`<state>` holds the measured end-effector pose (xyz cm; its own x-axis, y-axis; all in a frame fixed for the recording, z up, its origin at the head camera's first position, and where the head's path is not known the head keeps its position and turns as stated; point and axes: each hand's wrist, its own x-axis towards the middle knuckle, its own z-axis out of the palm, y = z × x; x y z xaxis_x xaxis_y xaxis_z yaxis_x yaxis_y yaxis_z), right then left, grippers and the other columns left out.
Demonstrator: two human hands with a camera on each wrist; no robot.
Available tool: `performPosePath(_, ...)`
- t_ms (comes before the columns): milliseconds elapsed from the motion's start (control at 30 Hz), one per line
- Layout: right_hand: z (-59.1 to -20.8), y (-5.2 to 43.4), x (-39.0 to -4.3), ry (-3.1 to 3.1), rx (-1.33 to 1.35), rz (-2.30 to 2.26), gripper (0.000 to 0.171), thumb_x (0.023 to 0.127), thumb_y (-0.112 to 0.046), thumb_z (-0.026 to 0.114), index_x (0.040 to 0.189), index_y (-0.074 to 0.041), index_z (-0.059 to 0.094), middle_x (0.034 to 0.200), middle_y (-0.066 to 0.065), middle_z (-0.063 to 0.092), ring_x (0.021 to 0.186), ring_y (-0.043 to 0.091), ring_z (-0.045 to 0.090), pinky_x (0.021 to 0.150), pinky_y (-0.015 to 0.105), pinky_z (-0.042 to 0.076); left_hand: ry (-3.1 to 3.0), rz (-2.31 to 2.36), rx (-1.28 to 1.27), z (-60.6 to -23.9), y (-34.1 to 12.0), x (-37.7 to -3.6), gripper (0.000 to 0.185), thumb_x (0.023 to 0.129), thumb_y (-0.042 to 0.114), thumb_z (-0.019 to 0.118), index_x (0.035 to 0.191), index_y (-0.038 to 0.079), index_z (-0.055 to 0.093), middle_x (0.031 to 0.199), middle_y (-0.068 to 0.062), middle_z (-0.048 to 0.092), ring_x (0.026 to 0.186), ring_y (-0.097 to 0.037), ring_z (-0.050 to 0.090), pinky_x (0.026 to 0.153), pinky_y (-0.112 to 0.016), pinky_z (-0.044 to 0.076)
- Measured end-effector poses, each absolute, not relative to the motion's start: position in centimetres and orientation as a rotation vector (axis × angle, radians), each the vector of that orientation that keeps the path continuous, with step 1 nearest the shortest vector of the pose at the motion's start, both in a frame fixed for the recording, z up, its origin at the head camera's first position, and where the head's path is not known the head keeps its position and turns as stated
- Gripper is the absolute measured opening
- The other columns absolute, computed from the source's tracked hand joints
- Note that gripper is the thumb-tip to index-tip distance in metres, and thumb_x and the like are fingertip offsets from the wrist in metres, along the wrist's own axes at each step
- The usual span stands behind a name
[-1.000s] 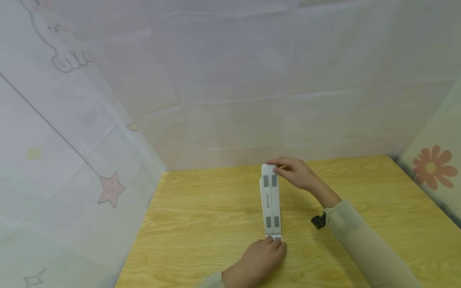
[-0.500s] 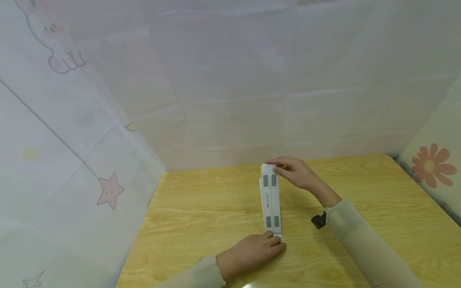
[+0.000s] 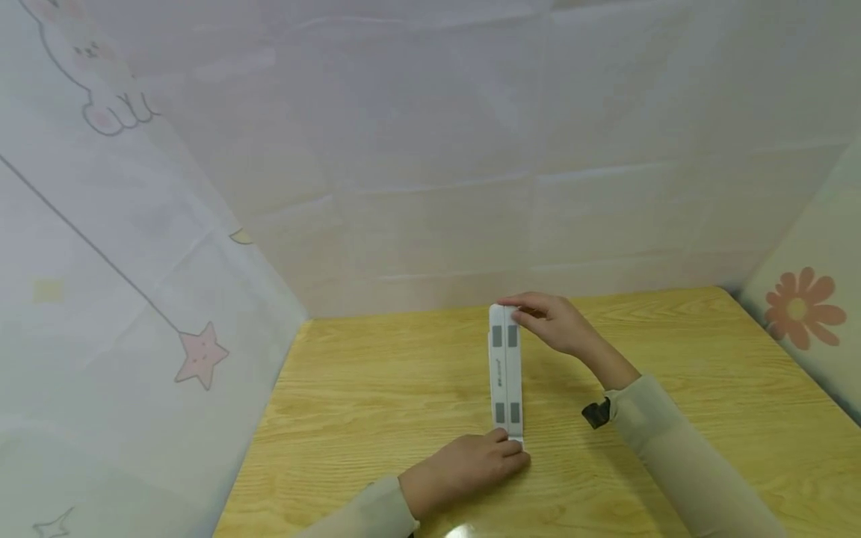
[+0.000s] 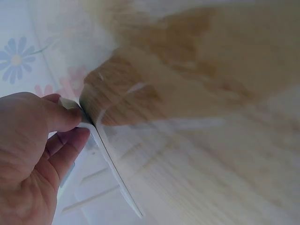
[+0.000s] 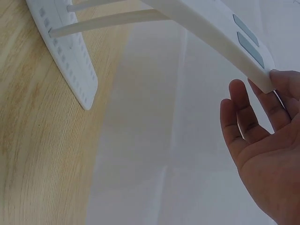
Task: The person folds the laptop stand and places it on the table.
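A white folding laptop stand [image 3: 507,381] with grey pads stands on the table in the head view, its length pointing away from me. My right hand [image 3: 554,321] pinches the far end of its upper arm between thumb and fingers. At the near end my left hand [image 3: 464,471] grips the small lip, and its fingers hide part of that end. Close up in the left wrist view, thumb and fingertip pinch the lip [image 4: 70,105]. The right wrist view shows the raised upper arm [image 5: 220,33], thin struts [image 5: 112,21] and a notched base [image 5: 65,56] below.
The wood-grain table [image 3: 377,388] reaches back to a pale cloth wall [image 3: 430,187]. Printed cloth also encloses the left and right sides. A black strap end [image 3: 595,413] hangs at the right sleeve.
My left hand has shifted slightly left and away from me, its forearm swinging lower left. The stand has turned slightly, so less of its left side shows. The right hand stays almost still.
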<state>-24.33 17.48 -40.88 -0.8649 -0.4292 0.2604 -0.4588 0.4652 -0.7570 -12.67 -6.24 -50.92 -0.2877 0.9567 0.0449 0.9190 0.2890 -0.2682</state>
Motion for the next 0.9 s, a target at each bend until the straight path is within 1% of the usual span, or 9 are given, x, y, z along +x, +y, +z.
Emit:
performPosePath(233, -40.2, 17.6, -23.5, -2.675, 0.742, 1.360, 0.035, 0.105, -0.027, 0.057, 0.139, -0.021, 0.063, 0.140, 0.006, 0.061, 0.117, 0.027, 0.064, 0.094, 0.050, 0.055, -2.330, 0.322, -1.759, -50.6, -6.8, -12.9, 0.030, 0.101, 0.020, 0.062, 0.130, 0.024, 0.057, 0.122, 0.015, 0.061, 0.103, -0.004, 0.049, 0.074, -0.006, 0.045)
performPosePath(300, -40.0, 17.6, -23.3, -2.670, 0.725, 1.345, 0.035, 0.105, -0.026, 0.058, 0.139, -0.021, 0.063, 0.140, 0.007, 0.061, 0.116, 0.028, 0.064, 0.092, 0.050, 0.056, -2.301, 0.337, -1.758, -50.5, -6.9, -12.9, 0.030, 0.100, 0.019, 0.063, 0.130, 0.025, 0.057, 0.121, 0.016, 0.060, 0.103, -0.004, 0.048, 0.074, -0.007, 0.045)
performPosePath(433, -39.7, 17.5, -22.9, -2.653, 0.691, 1.314, 0.035, 0.105, -0.024, 0.058, 0.139, -0.018, 0.063, 0.138, 0.009, 0.063, 0.111, 0.029, 0.066, 0.087, 0.049, 0.057, -2.272, 0.363, -1.767, -50.0, -7.1, -12.9, 0.031, 0.100, 0.019, 0.063, 0.130, 0.025, 0.057, 0.121, 0.016, 0.060, 0.103, -0.005, 0.047, 0.076, -0.008, 0.045)
performPosePath(567, -39.4, 17.5, -22.3, -2.658, 0.643, 1.295, 0.034, 0.105, -0.025, 0.058, 0.139, -0.020, 0.063, 0.137, 0.008, 0.063, 0.107, 0.026, 0.067, 0.082, 0.045, 0.056, -2.305, 0.329, -1.787, -49.8, -7.2, -12.9, 0.030, 0.102, 0.019, 0.061, 0.130, 0.026, 0.056, 0.121, 0.016, 0.060, 0.102, -0.004, 0.047, 0.074, -0.008, 0.045)
performPosePath(667, -39.3, 17.5, -22.0, -2.666, 0.619, 1.293, 0.034, 0.105, -0.025, 0.058, 0.138, -0.023, 0.063, 0.137, 0.007, 0.063, 0.101, 0.022, 0.067, 0.078, 0.041, 0.054, -2.330, 0.288, -1.807, -49.7, -7.4, -12.9, 0.029, 0.102, 0.020, 0.060, 0.131, 0.026, 0.057, 0.120, 0.016, 0.061, 0.100, -0.004, 0.047, 0.073, -0.007, 0.044)
performPosePath(800, -39.2, 17.6, -21.5, -2.665, 0.612, 1.284, 0.035, 0.105, -0.025, 0.059, 0.139, -0.021, 0.063, 0.134, 0.007, 0.065, 0.084, 0.019, 0.063, 0.069, 0.037, 0.049, -2.328, 0.286, -1.824, -49.5, -7.6, -12.7, 0.029, 0.102, 0.019, 0.060, 0.130, 0.026, 0.057, 0.122, 0.016, 0.061, 0.101, -0.004, 0.048, 0.076, -0.007, 0.044)
performPosePath(900, -39.0, 17.6, -21.2, -2.662, 0.597, 1.279, 0.034, 0.104, -0.023, 0.059, 0.138, -0.021, 0.064, 0.128, 0.007, 0.068, 0.074, 0.018, 0.059, 0.062, 0.035, 0.046, -2.320, 0.295, -1.830, -49.2, -7.8, -12.5, 0.028, 0.102, 0.018, 0.061, 0.129, 0.025, 0.057, 0.123, 0.016, 0.062, 0.104, -0.004, 0.050, 0.081, -0.008, 0.045)
